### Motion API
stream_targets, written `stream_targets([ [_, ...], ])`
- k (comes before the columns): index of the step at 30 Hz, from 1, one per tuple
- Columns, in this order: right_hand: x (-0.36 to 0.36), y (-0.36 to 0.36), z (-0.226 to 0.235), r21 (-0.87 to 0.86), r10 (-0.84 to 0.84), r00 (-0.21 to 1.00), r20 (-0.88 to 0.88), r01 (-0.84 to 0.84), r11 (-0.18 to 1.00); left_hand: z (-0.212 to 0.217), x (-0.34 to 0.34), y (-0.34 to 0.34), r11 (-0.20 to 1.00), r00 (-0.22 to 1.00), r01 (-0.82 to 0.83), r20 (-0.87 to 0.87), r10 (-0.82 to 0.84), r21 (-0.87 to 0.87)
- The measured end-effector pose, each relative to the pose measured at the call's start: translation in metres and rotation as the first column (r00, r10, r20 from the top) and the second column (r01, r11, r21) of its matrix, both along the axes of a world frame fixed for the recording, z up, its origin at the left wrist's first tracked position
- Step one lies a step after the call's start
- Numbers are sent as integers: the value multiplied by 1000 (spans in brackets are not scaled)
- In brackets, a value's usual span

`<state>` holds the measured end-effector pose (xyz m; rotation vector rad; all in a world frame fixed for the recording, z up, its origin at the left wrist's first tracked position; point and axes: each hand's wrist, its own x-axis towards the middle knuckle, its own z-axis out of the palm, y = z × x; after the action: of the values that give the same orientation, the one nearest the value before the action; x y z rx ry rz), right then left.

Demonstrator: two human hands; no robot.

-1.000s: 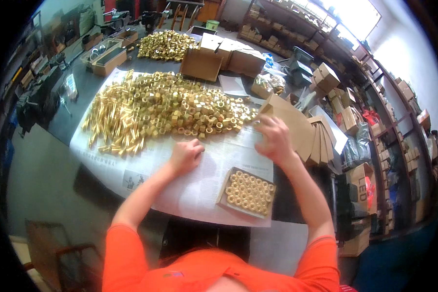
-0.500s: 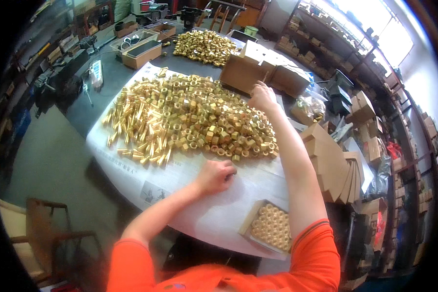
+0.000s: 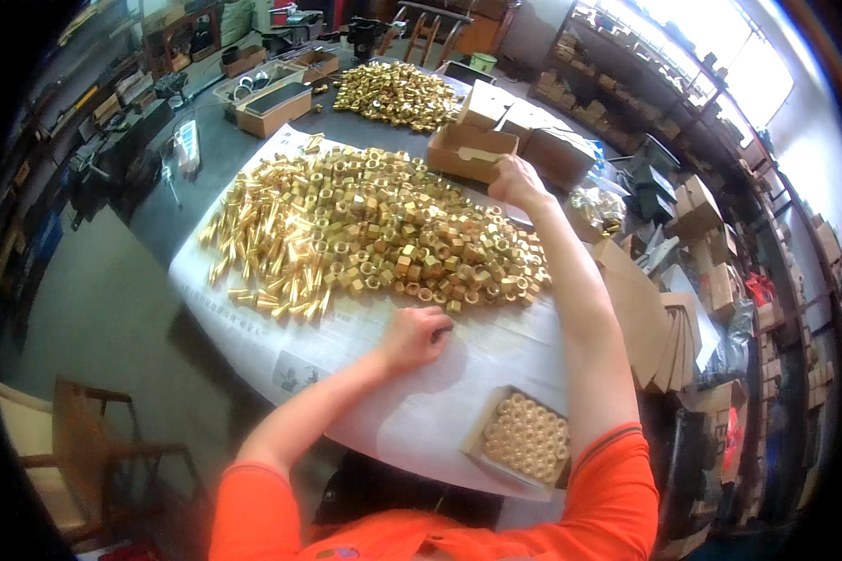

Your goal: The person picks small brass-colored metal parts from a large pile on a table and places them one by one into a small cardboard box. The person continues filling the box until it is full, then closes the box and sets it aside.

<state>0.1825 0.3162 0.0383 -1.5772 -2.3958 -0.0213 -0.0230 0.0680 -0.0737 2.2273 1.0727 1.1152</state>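
My right hand (image 3: 517, 183) reaches far across the table, its fingers closed on the near right edge of an open cardboard box (image 3: 468, 168). Part of the box's inside and a flap show. My left hand (image 3: 415, 338) rests curled on the paper sheet (image 3: 384, 397); whatever its fingers hold, if anything, is hidden. Just beyond it lies a big heap of brass hex nuts (image 3: 412, 224). Slender, pointed brass pieces (image 3: 267, 252) form the heap's left part. A small cardboard box (image 3: 524, 436) near my right elbow is packed with round-ended brass pieces in rows.
Farther back is another brass heap (image 3: 393, 93). More cardboard boxes (image 3: 557, 150) stand behind the gripped one. Flat cardboard pieces (image 3: 660, 327) lean at the table's right side. A wooden chair (image 3: 89, 449) stands at lower left, and loaded shelves (image 3: 664, 84) line the right wall.
The gripped box has tipped toward me and its inside now shows. My right hand has moved slightly right and nearer. My left hand has stayed nearly still.
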Motion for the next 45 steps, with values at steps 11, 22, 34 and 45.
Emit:
stream_targets([
  [11,46,-209,146,109,177,882,-436,-143,984,-15,-5,8,999,982,26,190,-22,-22],
  [22,121,-364,121,-298,-231,189,-954,-653,696,157,-31,-49,967,889,246,382,-251,62],
  [34,163,-381,70,-262,-370,-20,-929,-673,692,181,-4,-78,767,804,507,537,-256,-393],
  [45,117,-473,-35,-103,-132,-428,-894,-90,991,101,69,-155,926,993,107,1,-114,-362],
])
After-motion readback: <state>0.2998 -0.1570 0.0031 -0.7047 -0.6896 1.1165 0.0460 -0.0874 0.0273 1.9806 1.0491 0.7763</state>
